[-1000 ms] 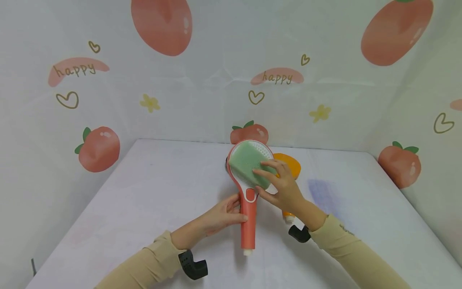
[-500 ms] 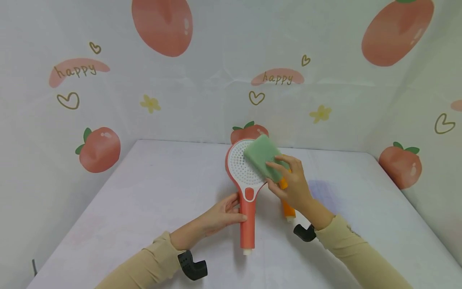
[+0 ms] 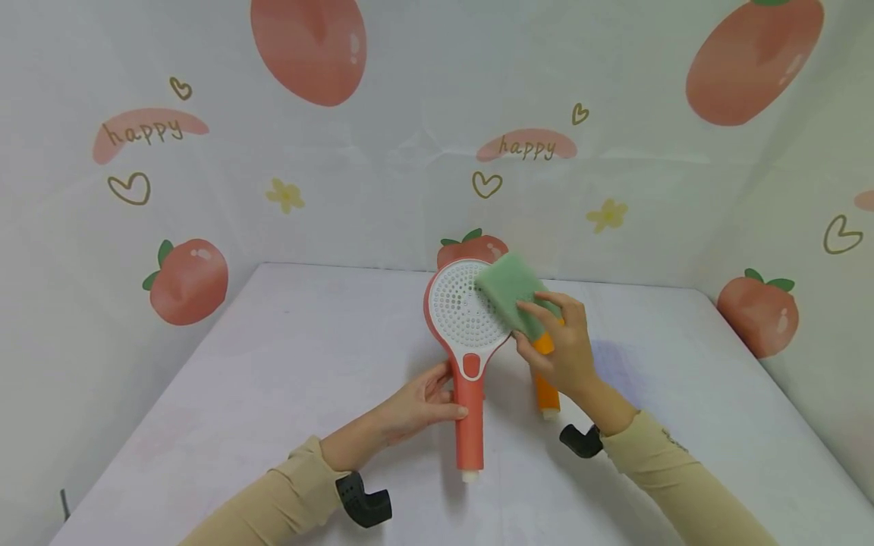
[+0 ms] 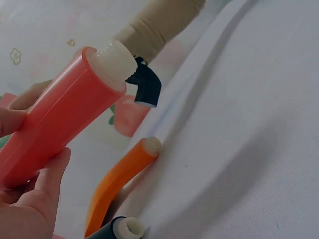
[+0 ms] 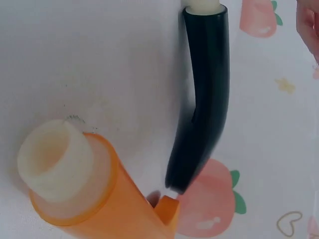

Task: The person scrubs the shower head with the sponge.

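Observation:
My left hand [image 3: 423,406] grips the coral-red handle of a shower head [image 3: 470,432], held up off the table with its white perforated face toward the head camera. A pale green sponge [image 3: 514,292] is pinched by the fingertips of my right hand [image 3: 565,349]. In the head view the sponge overlaps the upper right of the white face; whether it touches cannot be told. Up close in the left wrist view, thumb and fingers wrap the red handle [image 4: 60,114], its whitish threaded end exposed. The sponge is out of sight in the right wrist view.
An orange shower head [image 3: 546,390] lies behind the sponge and right hand, partly hidden. Beside it is a dark green handle [image 5: 207,79], seen only in the wrist views. A white cloth-covered table [image 3: 328,341] meets a fruit-printed backdrop [image 3: 382,189].
The sponge and right hand have moved from the middle of the shower head's face to its right side, uncovering most of the holes. My left hand keeps its grip almost unmoved.

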### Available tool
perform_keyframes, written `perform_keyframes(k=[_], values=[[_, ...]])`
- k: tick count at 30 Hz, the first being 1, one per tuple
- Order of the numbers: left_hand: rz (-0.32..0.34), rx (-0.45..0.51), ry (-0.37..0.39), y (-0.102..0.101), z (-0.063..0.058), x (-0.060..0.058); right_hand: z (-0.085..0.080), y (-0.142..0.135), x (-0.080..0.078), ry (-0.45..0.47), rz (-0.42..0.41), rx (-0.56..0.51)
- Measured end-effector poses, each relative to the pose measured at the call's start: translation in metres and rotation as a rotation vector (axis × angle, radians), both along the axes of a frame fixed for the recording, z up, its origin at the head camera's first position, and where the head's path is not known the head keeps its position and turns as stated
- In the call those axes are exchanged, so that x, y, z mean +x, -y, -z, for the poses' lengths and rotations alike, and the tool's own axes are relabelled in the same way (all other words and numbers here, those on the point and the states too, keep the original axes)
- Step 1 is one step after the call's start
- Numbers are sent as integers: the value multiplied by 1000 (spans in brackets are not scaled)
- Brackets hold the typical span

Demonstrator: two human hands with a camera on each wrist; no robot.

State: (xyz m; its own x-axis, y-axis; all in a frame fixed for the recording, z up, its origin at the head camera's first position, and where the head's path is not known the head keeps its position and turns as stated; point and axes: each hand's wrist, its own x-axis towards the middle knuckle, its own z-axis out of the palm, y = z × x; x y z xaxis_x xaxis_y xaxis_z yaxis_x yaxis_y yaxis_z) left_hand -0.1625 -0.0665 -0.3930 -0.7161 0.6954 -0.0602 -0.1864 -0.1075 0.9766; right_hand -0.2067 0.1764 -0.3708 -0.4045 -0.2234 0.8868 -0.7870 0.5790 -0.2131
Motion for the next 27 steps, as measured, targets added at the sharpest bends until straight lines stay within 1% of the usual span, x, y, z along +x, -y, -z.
perform_keyframes(k=[2,4,8,11,15,21,24,27], values=[[3,10,-15,-1,-1,-1,1,-1,1,11,5,-9],[1,22,-30,-2,-1,-1,2,0,3,7,-8,2],[-12,48,-53,-2,-1,-3,4,3,7,-36,-72,47],[-27,68,-77,-3,-1,-4,4,5,10,-47,-116,66],[-37,88,-109,-4,-2,-5,5,7,16,-34,-170,76],[-47,92,-132,-3,-1,-7,8,8,26,-67,-264,149],[-60,90,-134,-2,-1,-8,9,7,31,-99,-283,190],[-61,86,-140,-2,0,-8,10,6,34,-126,-284,225]])
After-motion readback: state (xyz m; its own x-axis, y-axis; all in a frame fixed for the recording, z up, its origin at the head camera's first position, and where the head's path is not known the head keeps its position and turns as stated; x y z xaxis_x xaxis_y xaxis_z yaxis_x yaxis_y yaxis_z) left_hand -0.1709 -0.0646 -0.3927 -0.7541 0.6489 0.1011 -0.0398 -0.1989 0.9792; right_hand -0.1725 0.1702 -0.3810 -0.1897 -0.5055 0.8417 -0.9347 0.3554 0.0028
